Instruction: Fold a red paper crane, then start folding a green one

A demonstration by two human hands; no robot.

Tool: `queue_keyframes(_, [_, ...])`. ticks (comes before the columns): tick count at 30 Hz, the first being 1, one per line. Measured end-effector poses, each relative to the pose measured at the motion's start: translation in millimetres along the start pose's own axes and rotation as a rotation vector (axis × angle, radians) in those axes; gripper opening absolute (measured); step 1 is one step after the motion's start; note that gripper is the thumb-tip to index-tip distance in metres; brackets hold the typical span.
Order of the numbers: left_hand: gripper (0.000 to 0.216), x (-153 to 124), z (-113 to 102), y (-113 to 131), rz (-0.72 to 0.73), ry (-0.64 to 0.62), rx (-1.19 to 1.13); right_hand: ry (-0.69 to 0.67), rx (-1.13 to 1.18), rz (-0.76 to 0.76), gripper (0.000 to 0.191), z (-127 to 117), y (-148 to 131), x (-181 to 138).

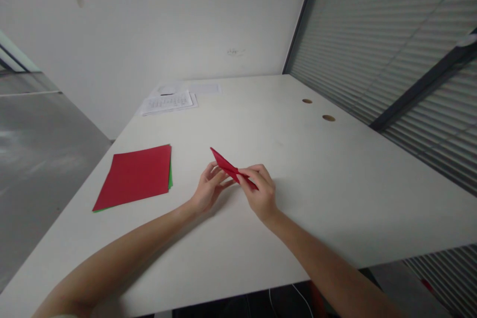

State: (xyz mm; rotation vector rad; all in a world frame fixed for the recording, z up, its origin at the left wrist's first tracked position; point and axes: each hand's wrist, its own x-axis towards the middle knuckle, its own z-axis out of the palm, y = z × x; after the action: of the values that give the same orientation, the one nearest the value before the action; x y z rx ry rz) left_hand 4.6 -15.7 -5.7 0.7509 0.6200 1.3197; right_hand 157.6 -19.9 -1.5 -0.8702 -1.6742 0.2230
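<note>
Paper [224, 163], red, pointed, between fingers [250, 173]

I work from a single head-worn view, looking forward and down across the desk [316, 218] from its near side. The forearms [137, 248] enter at the lower left and lower right, bringing the left hand [206, 191] and right hand [262, 191] close, mid-frame. Farther off, the wall [186, 20] fills the top, blinds [372, 25] the upper right.
</note>
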Motion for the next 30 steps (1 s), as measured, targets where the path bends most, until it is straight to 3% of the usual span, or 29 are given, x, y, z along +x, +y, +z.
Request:
queue_keyframes(6, [0.025,-3,2,-1,0.054,-0.036,0.137,-0.022,0.110,0.126,0.008,1,1,4])
queue_keyframes(13, [0.027,-3,-1,-4,0.029,-0.027,0.211,-0.207,0.262,0.094,0.012,2,-2,3])
queue_keyframes(19, [0.025,-2,-3,-4,0.045,-0.034,0.290,-0.155,0.337,0.223,0.008,6,4,2])
queue_keyframes(30, [0.018,-5,-3,5,0.358,-0.174,0.766,-0.110,0.612,0.487,0.018,9,9,4])
